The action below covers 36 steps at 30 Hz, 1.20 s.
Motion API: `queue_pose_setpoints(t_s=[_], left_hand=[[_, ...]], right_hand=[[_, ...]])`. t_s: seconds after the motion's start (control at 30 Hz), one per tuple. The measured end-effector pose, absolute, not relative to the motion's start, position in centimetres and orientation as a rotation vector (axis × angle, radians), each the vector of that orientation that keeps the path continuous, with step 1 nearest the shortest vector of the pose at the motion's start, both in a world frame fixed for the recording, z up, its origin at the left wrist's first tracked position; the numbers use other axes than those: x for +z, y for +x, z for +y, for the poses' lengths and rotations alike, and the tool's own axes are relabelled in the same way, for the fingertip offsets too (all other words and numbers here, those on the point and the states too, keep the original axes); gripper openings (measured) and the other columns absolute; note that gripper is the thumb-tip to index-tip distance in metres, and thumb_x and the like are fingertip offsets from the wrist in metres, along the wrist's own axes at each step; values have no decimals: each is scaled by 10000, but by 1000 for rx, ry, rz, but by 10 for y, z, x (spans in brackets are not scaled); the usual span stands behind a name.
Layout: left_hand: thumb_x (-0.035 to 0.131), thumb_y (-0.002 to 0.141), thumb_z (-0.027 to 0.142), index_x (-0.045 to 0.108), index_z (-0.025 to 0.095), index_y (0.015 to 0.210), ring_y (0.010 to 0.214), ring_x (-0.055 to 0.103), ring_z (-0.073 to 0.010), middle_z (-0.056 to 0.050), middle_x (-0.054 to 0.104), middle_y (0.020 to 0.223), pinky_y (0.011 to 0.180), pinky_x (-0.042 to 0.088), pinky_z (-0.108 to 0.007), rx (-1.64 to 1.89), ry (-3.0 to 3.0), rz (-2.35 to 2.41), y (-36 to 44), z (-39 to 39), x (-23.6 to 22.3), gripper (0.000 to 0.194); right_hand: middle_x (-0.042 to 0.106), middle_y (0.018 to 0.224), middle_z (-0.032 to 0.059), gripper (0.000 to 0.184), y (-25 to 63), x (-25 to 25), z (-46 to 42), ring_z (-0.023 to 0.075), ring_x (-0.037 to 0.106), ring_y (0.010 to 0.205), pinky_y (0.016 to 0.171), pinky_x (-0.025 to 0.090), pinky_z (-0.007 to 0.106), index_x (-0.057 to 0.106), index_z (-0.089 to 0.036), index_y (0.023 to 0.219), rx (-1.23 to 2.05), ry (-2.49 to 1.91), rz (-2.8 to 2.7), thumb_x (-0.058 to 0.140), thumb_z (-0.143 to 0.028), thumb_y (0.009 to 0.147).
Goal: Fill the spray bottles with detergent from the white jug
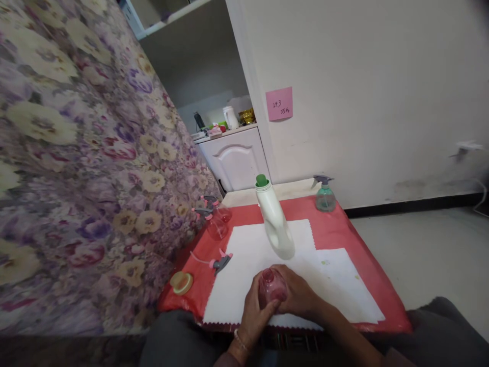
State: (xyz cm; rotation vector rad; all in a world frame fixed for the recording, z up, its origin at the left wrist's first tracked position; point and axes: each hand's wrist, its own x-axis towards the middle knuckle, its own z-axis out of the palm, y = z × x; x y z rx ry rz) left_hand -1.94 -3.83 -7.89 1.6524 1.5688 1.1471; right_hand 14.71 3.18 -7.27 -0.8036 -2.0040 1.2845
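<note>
My left hand (252, 302) and right hand (300, 294) wrap around the open-mouthed pink bottle (274, 288) over the white cloth (233, 293), with a loose spray top (221, 263) lying leftward, not yet fitted.

On my feed, a flowered curtain (84, 163) fills the left. I see a white cabinet (240, 159) at upper centre, a pale wall (362, 86) upper right, grey floor (408, 244) lower right.
</note>
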Motion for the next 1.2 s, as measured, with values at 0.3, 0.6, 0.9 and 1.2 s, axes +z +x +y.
queue_pose_setpoints(t_s=[0.3,0.6,0.9,1.2], left_hand=[[668,734,539,430,186,1342,1315,458,-317,-133,525,1380,1128,343,-482,1209,1576,1544,-20,-37,-91,743],[685,717,479,406,176,1376,1353,416,-317,-131,485,1432,1151,313,-469,1191,1601,1577,-27,-37,-106,777],[729,668,393,410,183,1367,1303,472,-305,-114,527,1386,1129,346,-449,1161,1613,1507,-28,-35,-104,797],[812,620,449,433,214,1353,1285,481,-331,-116,535,1352,1124,355,-483,1202,1734,1551,-24,-50,-75,858]], right_hand=[[583,1205,82,842,146,-80,34,299,566,1100,941,448,416,487,-232,1233,1306,-772,-1978,845,-196,472],[566,1242,99,942,147,-81,34,321,549,1145,980,440,443,477,-221,1255,1367,-749,-1943,873,-162,403],[557,1262,121,948,148,-86,32,334,545,1173,1012,424,477,428,-200,1276,1384,-733,-1919,841,-140,425],[562,1242,120,715,151,-71,18,281,570,1139,986,469,414,441,-223,1283,1128,-535,-1960,781,-344,665]])
